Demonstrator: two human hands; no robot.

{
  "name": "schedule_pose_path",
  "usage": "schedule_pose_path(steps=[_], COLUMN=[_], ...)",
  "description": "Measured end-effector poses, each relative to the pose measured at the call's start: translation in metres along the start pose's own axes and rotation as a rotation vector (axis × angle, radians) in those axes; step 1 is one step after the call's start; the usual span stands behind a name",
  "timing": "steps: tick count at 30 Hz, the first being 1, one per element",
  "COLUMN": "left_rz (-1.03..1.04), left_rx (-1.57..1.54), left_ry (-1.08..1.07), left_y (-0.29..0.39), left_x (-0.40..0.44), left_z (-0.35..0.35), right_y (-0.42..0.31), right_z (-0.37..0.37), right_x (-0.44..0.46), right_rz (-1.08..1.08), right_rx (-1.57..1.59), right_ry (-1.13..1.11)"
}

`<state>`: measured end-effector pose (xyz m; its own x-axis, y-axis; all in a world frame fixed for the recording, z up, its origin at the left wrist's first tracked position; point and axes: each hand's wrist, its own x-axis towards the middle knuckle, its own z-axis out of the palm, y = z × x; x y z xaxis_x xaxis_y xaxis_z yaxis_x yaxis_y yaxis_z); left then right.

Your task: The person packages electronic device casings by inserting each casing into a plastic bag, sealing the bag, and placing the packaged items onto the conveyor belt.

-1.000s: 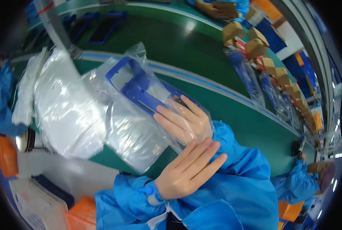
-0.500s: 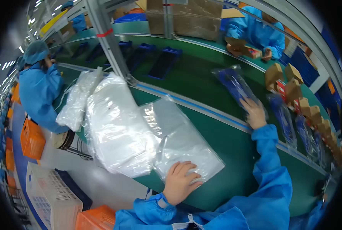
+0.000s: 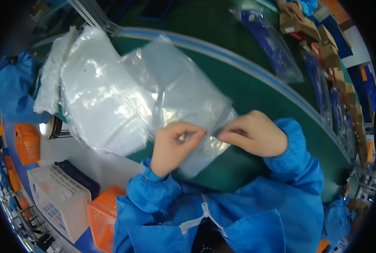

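A clear plastic bag (image 3: 188, 84) lies on the green work surface in front of me, its near end raised between my hands. My left hand (image 3: 173, 143) pinches the bag near its edge with thumb and forefinger. Close beside it, my right hand (image 3: 255, 133) is also closed in a pinch on the bag, fingertips pointing left. Motion blurs the fingertips and the film there. A thick stack of clear bags (image 3: 99, 92) lies to the left, against a crumpled plastic bundle (image 3: 53, 71).
Beyond a metal rail (image 3: 238, 59), a bagged blue item (image 3: 270, 46) lies on the conveyor, with more bagged items (image 3: 319, 80) and cardboard boxes (image 3: 327, 52) at right. A co-worker's hand (image 3: 291, 9) is on a box. A white crate (image 3: 59, 202) and orange crate (image 3: 105, 215) stand lower left.
My right hand has left the bagged blue item on the belt and come back beside my left hand. Both now pinch the clear bag. The view has tilted downward.
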<state>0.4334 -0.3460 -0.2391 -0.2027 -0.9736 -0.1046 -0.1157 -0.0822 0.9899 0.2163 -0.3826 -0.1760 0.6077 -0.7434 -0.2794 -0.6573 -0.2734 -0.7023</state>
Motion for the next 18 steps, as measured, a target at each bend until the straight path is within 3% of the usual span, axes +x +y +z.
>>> schedule_pose_path(steps=[3,7,8,11,15,18], left_rz=[0.085,0.072,0.065,-0.003,-0.003,0.015], left_rx=[0.008,0.017,0.016,-0.408,-0.561,-0.563], left_ry=[-0.049,-0.043,-0.037,0.089,0.203,0.229], left_y=[-0.005,-0.008,-0.009,-0.007,-0.011,-0.009], left_x=[0.001,0.002,0.002,0.004,0.006,0.005], left_z=[-0.004,-0.005,-0.005,-0.010,-0.012,-0.009], right_y=[-0.009,-0.006,-0.004,0.009,0.009,0.004], right_z=[0.020,0.033,0.033,0.029,0.015,-0.020], right_x=[0.014,0.017,0.015,0.008,-0.002,-0.001], right_rz=[0.043,0.230,0.252,0.268,0.340,0.293], right_rx=[0.043,0.704,0.640,0.334,0.227,0.331], right_ry=[0.044,0.038,0.034,-0.017,-0.247,-0.212])
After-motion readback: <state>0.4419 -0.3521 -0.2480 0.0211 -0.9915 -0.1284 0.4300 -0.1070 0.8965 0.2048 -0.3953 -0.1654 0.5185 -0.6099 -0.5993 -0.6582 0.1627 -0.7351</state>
